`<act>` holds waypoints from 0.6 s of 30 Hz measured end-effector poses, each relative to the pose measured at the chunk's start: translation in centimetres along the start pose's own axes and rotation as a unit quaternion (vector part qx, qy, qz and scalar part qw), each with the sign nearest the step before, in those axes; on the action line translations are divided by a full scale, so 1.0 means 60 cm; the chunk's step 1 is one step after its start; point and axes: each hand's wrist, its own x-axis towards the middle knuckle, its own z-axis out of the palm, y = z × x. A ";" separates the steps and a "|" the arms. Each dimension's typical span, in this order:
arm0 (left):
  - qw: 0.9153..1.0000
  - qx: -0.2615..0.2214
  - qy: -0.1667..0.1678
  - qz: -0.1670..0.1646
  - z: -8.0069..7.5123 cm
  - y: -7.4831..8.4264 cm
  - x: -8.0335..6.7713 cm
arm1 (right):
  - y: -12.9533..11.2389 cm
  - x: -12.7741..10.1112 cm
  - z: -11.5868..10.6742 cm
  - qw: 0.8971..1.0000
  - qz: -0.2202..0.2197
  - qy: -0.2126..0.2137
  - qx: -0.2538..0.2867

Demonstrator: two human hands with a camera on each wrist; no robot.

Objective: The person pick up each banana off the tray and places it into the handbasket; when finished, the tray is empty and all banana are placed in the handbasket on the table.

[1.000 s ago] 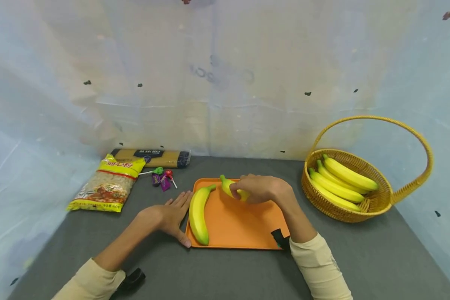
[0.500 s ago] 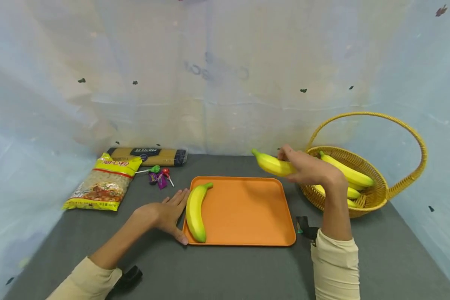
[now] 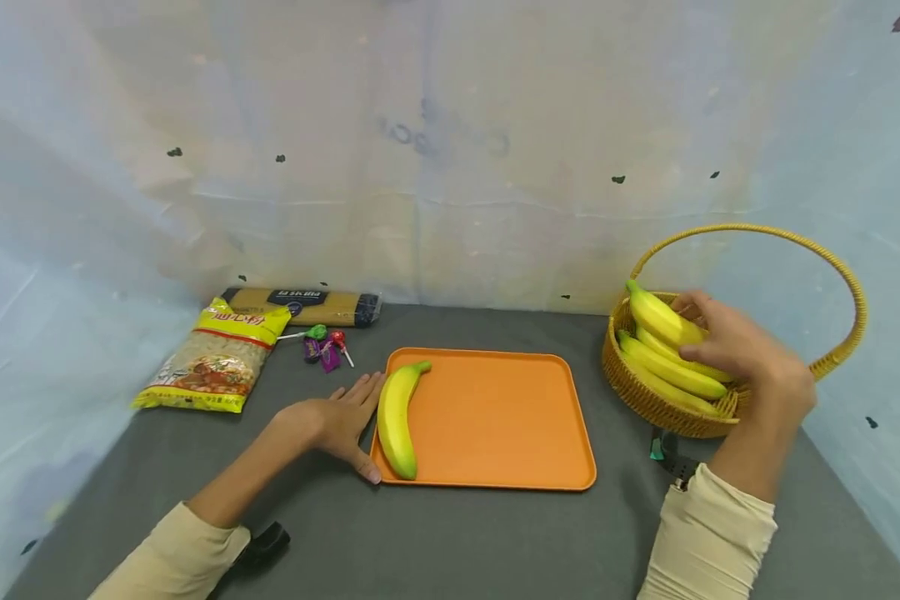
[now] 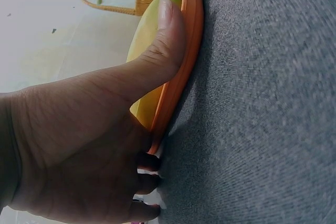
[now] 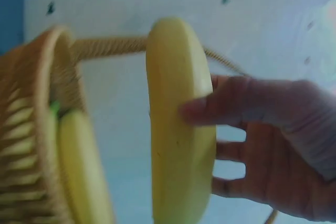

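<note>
My right hand (image 3: 742,346) pinches a banana (image 5: 178,124) between thumb and fingers, above the wicker basket (image 3: 663,425) at the right. Several more bananas (image 3: 667,371) lie inside that basket, partly covered by the held one. On the left, my left hand (image 3: 341,425) rests with straight fingers along the left edge of the orange tray (image 3: 502,421). One banana (image 3: 396,423) lies in the tray at that side. The left wrist view shows the thumb of the left hand (image 4: 79,129) over the tray's rim, beside this banana.
A yellow bag of food (image 3: 213,354) lies at the back left of the grey table (image 3: 457,542). Behind it is a long pack of pasta (image 3: 337,308). Lollipops and purple-wrapped candies (image 3: 330,354) lie nearby. The basket's tall handle (image 3: 750,227) arches over it.
My right hand has lifted a banana from the tray and carried it right to above the basket. The left hand has stayed at the tray's edge.
</note>
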 end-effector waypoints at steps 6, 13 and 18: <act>1.000 -0.011 -0.002 0.012 0.000 -0.005 0.001 | 0.063 0.008 0.016 1.000 0.019 -0.006 -0.014; 1.000 0.002 -0.001 0.005 -0.003 0.001 0.001 | 0.091 0.034 0.049 1.000 -0.013 0.015 -0.008; 1.000 -0.001 0.001 0.006 -0.002 0.002 0.002 | 0.099 0.046 0.059 0.999 -0.022 0.021 -0.010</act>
